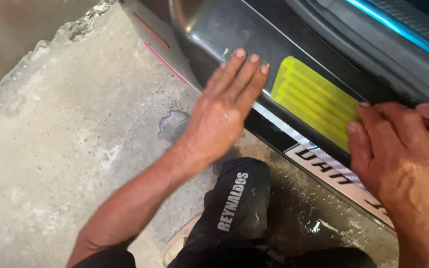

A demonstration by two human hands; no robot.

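Observation:
A dark glossy vehicle body panel (224, 30) runs diagonally across the upper right. On it lies a yellow ribbed rectangular piece (314, 99). My left hand (227, 101) rests flat on the panel just left of the yellow piece, fingers together and stretched out. My right hand (403, 149) presses its fingertips on the lower right end of the yellow piece. Neither hand grips anything that I can see.
Rough grey concrete floor (75, 139) with a broken edge at the upper left and a dark stain (172, 124). A light strip with lettering (333, 173) runs along the panel's lower edge. My knee in black cloth (237, 198) and a tan sandal (177, 243) sit below.

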